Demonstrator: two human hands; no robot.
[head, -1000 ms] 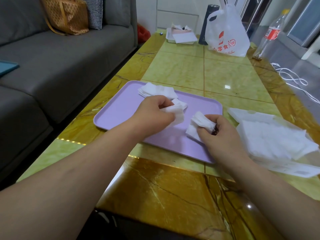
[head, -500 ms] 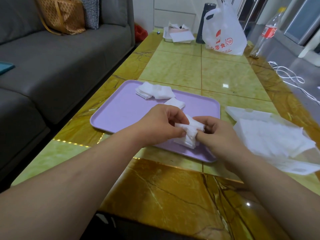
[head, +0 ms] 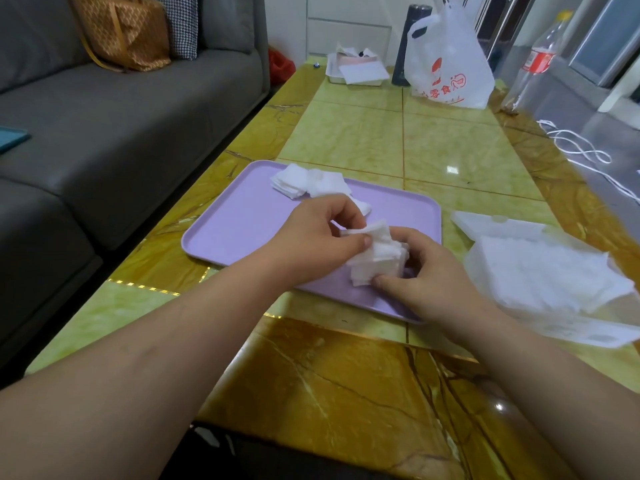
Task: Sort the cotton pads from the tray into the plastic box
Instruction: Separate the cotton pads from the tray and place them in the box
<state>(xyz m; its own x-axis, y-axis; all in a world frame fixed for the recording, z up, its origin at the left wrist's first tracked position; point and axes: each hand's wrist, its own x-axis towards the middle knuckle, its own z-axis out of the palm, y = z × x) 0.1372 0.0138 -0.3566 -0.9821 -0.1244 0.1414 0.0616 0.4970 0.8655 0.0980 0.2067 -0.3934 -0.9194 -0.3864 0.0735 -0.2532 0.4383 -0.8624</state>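
Two separate bunches have become one. A second ago each hand carried its own few pads; now they are merged into a single stack of white square cotton pads (head: 379,258), held just above the near right corner of the flat lilac plastic tray (head: 242,223). The left hand (head: 311,244) pinches the stack's upper edge between thumb and forefinger. The right hand (head: 426,275) wraps round it from the right, with its thumb pressed at the lower corner.

Squaring the pads together like this suggests the gathering step is nearly finished, and the likely next move is to carry the stack to the right. The translucent plastic box (head: 554,327) sits there on the yellow marble-patterned table (head: 450,147), just beside the tray's right edge, lid open and already well filled with pads.

The task is not finished, though. A small heap of pads (head: 308,180) remains by the tray's far edge, with one more pad partly hidden behind the left hand.
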